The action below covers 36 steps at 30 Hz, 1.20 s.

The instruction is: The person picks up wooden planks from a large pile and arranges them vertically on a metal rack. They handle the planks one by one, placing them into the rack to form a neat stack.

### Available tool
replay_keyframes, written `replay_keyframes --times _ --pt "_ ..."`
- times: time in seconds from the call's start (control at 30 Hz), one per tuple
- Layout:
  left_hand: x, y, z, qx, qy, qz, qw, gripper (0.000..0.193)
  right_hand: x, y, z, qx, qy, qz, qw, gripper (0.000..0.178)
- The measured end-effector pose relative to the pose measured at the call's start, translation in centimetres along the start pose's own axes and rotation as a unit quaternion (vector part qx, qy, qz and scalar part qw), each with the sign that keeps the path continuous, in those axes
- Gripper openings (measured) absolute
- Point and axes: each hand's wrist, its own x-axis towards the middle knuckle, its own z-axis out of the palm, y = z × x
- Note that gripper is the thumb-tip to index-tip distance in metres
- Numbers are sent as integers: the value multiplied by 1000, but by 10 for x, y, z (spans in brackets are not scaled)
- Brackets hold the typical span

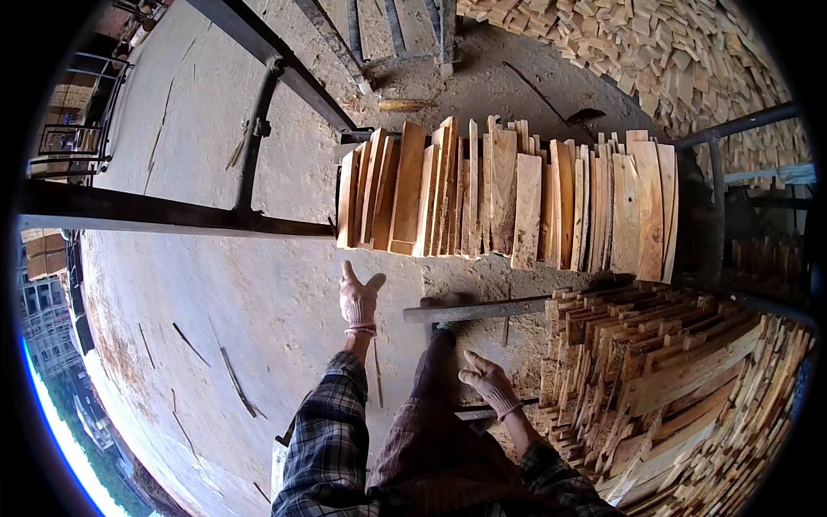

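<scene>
My left hand (357, 302), in a pale knitted work glove, reaches forward just short of the left end of a row of wooden slats (504, 194). Its index finger and thumb are spread, and nothing is held. The slats stand side by side, packed on a dark metal frame (155, 209). Closer to my body, my right hand (491, 385) wears a similar glove and points leftward beside a stack of wooden strips (603, 370). Its fingers are apart with nothing visible in them.
A metal bar (474, 310) juts out left of the stack, near my leg. Beyond the row lies a large heap of wood pieces (655, 43), with a metal stand (396, 56) to its left. Thin wood scraps (233, 383) litter the dusty concrete floor (159, 302).
</scene>
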Motion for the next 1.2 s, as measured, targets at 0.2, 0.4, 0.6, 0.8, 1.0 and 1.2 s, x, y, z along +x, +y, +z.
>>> replay_keyframes --times 0.2,0.4,0.6,0.8,1.0,1.2 --pt "144 5 56 159 44 0 986 113 67 6 -6 -5 -22 64 998 62" --pt "177 23 53 251 -46 -60 965 116 98 42 -38 -140 -35 140 980 58" --pt "197 -5 49 -104 -94 -62 988 102 101 56 -37 -96 -24 126 987 62" --pt "190 -8 87 284 5 -8 959 107 116 48 -25 2 -36 127 991 65" --pt "205 -18 50 151 -45 50 986 99 126 9 -27 65 -34 110 991 63" --pt "208 18 -3 -309 -144 -80 937 89 132 16 -35 -20 -38 93 995 66"
